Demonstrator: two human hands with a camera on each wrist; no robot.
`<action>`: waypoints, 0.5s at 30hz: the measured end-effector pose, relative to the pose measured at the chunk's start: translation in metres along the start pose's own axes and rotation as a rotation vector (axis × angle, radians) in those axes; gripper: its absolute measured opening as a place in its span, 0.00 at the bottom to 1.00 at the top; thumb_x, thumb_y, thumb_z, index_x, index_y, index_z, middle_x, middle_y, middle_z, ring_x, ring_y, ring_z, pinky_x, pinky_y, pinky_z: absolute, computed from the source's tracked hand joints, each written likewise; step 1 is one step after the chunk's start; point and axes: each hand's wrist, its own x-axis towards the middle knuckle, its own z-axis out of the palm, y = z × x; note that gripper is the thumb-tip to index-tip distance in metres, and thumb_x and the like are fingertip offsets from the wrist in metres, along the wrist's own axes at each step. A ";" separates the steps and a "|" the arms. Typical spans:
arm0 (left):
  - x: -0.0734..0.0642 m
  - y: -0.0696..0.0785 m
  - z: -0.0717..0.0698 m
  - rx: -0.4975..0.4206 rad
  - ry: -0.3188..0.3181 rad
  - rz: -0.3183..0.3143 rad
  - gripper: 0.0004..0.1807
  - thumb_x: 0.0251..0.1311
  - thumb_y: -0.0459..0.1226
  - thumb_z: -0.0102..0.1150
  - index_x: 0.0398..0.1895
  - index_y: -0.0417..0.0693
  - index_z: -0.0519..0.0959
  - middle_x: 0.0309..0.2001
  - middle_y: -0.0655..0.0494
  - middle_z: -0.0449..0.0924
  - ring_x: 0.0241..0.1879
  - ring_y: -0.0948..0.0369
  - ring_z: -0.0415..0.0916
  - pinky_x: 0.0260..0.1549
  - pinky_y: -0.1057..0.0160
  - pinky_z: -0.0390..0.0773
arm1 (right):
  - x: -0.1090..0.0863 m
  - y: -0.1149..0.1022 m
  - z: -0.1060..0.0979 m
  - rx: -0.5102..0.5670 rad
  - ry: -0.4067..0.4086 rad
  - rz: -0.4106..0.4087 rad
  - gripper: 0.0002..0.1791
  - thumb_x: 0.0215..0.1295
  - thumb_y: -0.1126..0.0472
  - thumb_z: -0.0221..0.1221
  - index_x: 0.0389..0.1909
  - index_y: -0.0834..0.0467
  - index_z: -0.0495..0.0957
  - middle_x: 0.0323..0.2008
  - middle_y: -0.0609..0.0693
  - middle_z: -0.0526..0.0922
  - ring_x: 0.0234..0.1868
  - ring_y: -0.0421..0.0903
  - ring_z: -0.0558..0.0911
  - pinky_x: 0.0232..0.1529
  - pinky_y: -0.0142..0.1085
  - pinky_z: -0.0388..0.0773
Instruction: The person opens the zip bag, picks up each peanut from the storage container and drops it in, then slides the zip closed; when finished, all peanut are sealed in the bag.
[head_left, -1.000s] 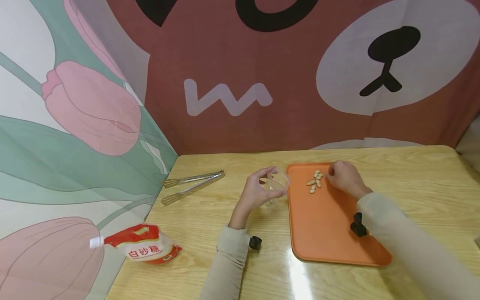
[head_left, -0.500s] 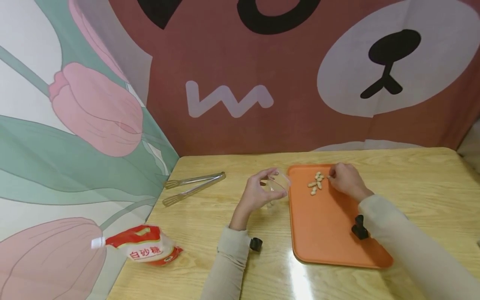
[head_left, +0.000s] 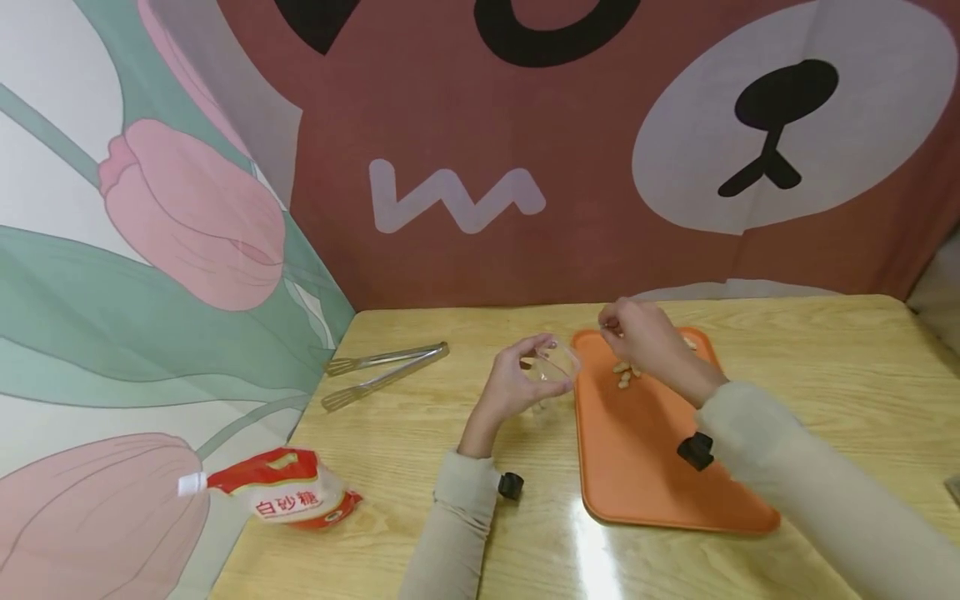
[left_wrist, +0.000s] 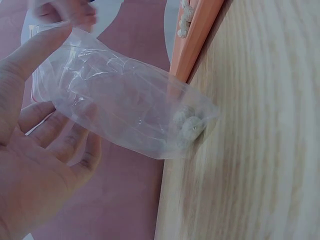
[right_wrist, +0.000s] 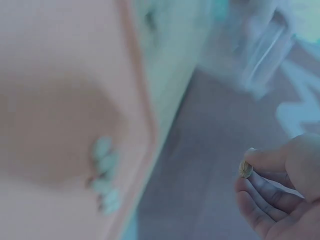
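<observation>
My left hand (head_left: pixel 510 385) grips the mouth of a clear plastic bag (left_wrist: pixel 125 97), thumb and fingers spreading its rim apart. Several peanuts (left_wrist: pixel 193 128) lie in the bag's bottom corner, low over the wooden table. Above the far left part of an orange tray (head_left: pixel 637 483) is my right hand (head_left: pixel 651 346), to the right of the bag's mouth. Between its thumb and index finger it pinches a peanut (right_wrist: pixel 245 169), plain in the right wrist view. More peanuts (head_left: pixel 623 382) lie on the tray, partly hidden behind that hand in the head view.
Metal tongs (head_left: pixel 390 375) lie spread on the table at the back left. A red and white bag of sugar (head_left: pixel 288 492) with a white cap lies at the front left. A printed cloth (head_left: pixel 465 267) hangs behind the table.
My right hand has lifted from the tray beside the peanuts and moved left towards the plastic bag, carrying a peanut. My left hand keeps the bag in the same place.
</observation>
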 end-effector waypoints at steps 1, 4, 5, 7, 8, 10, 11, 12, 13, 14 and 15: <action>0.000 0.000 0.000 0.000 0.000 0.000 0.41 0.48 0.41 0.78 0.67 0.42 0.73 0.59 0.53 0.77 0.52 0.59 0.73 0.52 0.44 0.74 | 0.001 -0.006 0.000 -0.007 0.006 -0.019 0.07 0.64 0.70 0.64 0.40 0.69 0.84 0.36 0.61 0.83 0.38 0.56 0.83 0.39 0.50 0.81; 0.000 -0.001 0.000 -0.001 -0.002 0.000 0.41 0.49 0.42 0.78 0.68 0.44 0.73 0.58 0.55 0.78 0.52 0.60 0.73 0.52 0.43 0.74 | 0.003 -0.021 0.000 -0.017 0.019 -0.070 0.06 0.63 0.69 0.66 0.39 0.67 0.84 0.35 0.58 0.82 0.36 0.53 0.83 0.37 0.47 0.82; 0.000 -0.001 0.000 -0.001 -0.003 0.001 0.41 0.49 0.42 0.78 0.68 0.44 0.72 0.59 0.54 0.77 0.52 0.60 0.73 0.52 0.43 0.74 | 0.003 -0.024 0.000 -0.014 0.023 -0.083 0.06 0.62 0.69 0.66 0.39 0.67 0.85 0.34 0.57 0.82 0.36 0.52 0.83 0.37 0.47 0.82; 0.000 -0.002 0.001 -0.005 -0.007 0.003 0.41 0.50 0.42 0.78 0.68 0.44 0.72 0.59 0.52 0.78 0.52 0.60 0.73 0.52 0.42 0.74 | 0.003 -0.030 0.001 0.009 0.022 -0.087 0.06 0.62 0.69 0.66 0.39 0.66 0.85 0.35 0.56 0.82 0.35 0.51 0.83 0.37 0.46 0.82; 0.000 -0.002 0.001 -0.005 -0.008 0.003 0.41 0.50 0.42 0.78 0.68 0.44 0.72 0.59 0.51 0.78 0.52 0.60 0.73 0.52 0.42 0.74 | 0.003 -0.032 0.002 0.027 0.017 -0.086 0.06 0.62 0.69 0.66 0.39 0.66 0.85 0.35 0.56 0.83 0.35 0.51 0.83 0.37 0.46 0.82; 0.000 -0.002 0.001 -0.008 -0.009 0.003 0.40 0.49 0.42 0.78 0.68 0.44 0.73 0.59 0.48 0.78 0.51 0.61 0.73 0.52 0.43 0.74 | 0.002 -0.036 0.004 0.067 0.005 -0.077 0.06 0.63 0.69 0.66 0.40 0.66 0.84 0.35 0.55 0.83 0.35 0.50 0.82 0.37 0.46 0.81; 0.001 -0.002 0.001 -0.009 -0.008 0.003 0.40 0.49 0.42 0.78 0.68 0.45 0.73 0.59 0.47 0.78 0.51 0.61 0.73 0.51 0.44 0.74 | 0.002 -0.037 0.005 0.085 -0.001 -0.072 0.07 0.63 0.69 0.66 0.41 0.66 0.84 0.36 0.55 0.83 0.35 0.50 0.82 0.37 0.46 0.81; 0.001 -0.001 0.001 -0.008 -0.007 0.003 0.40 0.49 0.42 0.78 0.67 0.45 0.73 0.59 0.47 0.78 0.51 0.62 0.73 0.51 0.44 0.75 | 0.002 -0.039 0.006 0.101 -0.006 -0.068 0.07 0.63 0.68 0.66 0.41 0.65 0.84 0.36 0.55 0.83 0.35 0.50 0.82 0.37 0.46 0.81; 0.000 -0.002 0.001 -0.007 -0.005 0.003 0.40 0.49 0.42 0.78 0.67 0.45 0.73 0.58 0.48 0.78 0.50 0.62 0.73 0.51 0.45 0.75 | 0.002 -0.040 0.007 0.113 -0.011 -0.065 0.07 0.64 0.68 0.65 0.42 0.65 0.84 0.36 0.54 0.83 0.35 0.49 0.82 0.37 0.46 0.81; 0.000 -0.001 0.001 -0.006 -0.003 0.002 0.40 0.49 0.42 0.78 0.67 0.46 0.73 0.58 0.49 0.78 0.50 0.62 0.73 0.51 0.46 0.75 | 0.002 -0.042 0.008 0.123 -0.013 -0.065 0.07 0.64 0.68 0.65 0.42 0.65 0.84 0.36 0.54 0.83 0.35 0.49 0.82 0.37 0.46 0.80; 0.000 -0.001 0.001 -0.005 -0.001 0.002 0.40 0.49 0.42 0.78 0.67 0.45 0.74 0.58 0.50 0.78 0.50 0.62 0.73 0.51 0.46 0.75 | 0.002 -0.043 0.008 0.129 -0.012 -0.069 0.07 0.64 0.67 0.65 0.42 0.65 0.84 0.36 0.54 0.83 0.35 0.49 0.82 0.37 0.46 0.80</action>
